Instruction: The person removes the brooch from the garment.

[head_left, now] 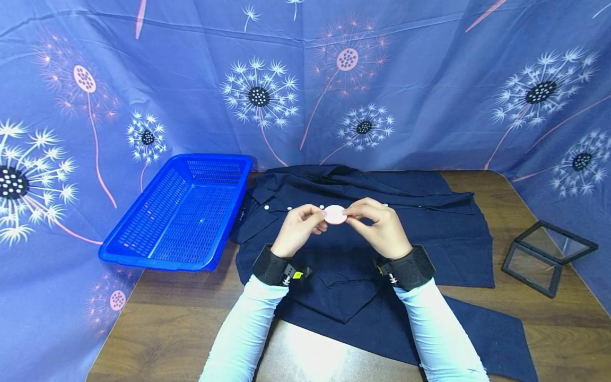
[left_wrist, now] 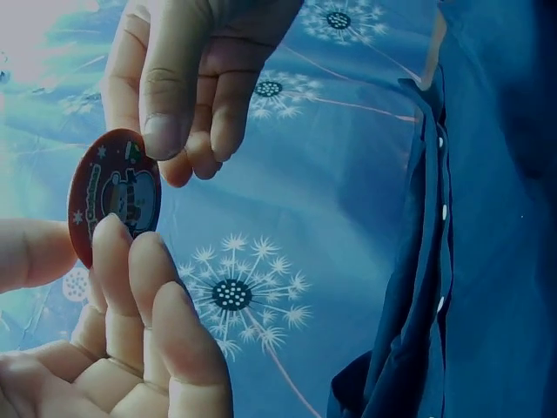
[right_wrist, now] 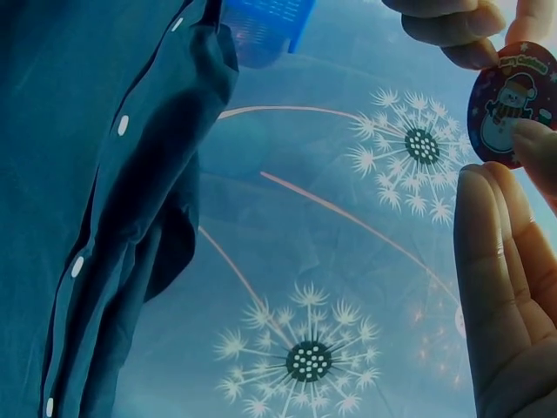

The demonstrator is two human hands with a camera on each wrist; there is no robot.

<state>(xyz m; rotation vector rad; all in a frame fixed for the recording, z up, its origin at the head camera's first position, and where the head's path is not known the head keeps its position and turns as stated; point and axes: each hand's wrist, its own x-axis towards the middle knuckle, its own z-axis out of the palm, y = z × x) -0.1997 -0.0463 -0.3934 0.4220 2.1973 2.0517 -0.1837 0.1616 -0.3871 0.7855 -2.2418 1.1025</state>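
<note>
Above the dark shirt (head_left: 444, 244), which lies spread on the worktop (head_left: 181, 313), the left hand (head_left: 299, 228) and the right hand (head_left: 379, 225) each pinch an opposite edge of a small round disc (head_left: 335, 215) bearing a snowman picture. A blue basket (head_left: 114, 255) stands just left of the shirt, and a hinged black-framed case (head_left: 539, 252) stands open to the shirt's right.
</note>
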